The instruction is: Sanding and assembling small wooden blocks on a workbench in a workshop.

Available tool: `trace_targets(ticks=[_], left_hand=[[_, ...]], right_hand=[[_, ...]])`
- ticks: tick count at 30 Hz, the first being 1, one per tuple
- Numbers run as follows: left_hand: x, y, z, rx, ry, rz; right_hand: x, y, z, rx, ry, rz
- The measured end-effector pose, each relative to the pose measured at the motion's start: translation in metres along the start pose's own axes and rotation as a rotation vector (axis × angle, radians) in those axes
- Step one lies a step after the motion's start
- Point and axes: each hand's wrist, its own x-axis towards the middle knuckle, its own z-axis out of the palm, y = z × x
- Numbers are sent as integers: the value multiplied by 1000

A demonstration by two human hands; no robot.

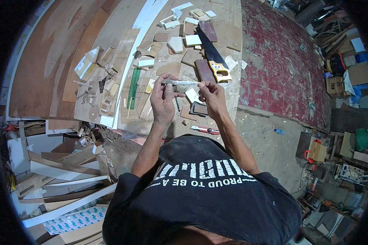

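Both my hands are raised over the near edge of a wooden worktable (129, 126). Between them runs a thin, whitish, tube-like strip (184, 83), held level; its exact kind does not show. My left hand (163, 100) has its left end between thumb and fingers, palm turned up. Thumb and fingertips of my right hand (212, 96) pinch the other end. Just beyond my right hand lies a handsaw (221, 70) with a dark blade and yellow handle. A red utility knife (205, 130) rests by the table's edge, below a black-framed piece (199, 109).
Wood and board offcuts (176, 45) are scattered across the tabletop. A green ruler (133, 87) and a small wooden model (88, 63) lie to the left. On the floor, stacked strips (69, 175) fill the lower left; a red tiled panel (282, 61) spreads at the right.
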Motion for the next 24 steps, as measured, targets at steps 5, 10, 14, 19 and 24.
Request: trace_targets(ticks=[5,10,14,19,24], left_hand=[[-4,-2,4,-15,6,37],[-8,-4,7,3,18,45],[-10,-3,9,0,22,33],[-16,-4,13,16,27,47],[-21,-7,17,21,19,63]], right_hand=[[-4,-2,4,-1,29,-41],[-3,0,6,6,68,-80],[-3,2,5,-59,85,-100],[-2,4,6,-98,99,-127],[-3,-1,9,-55,127,-79]])
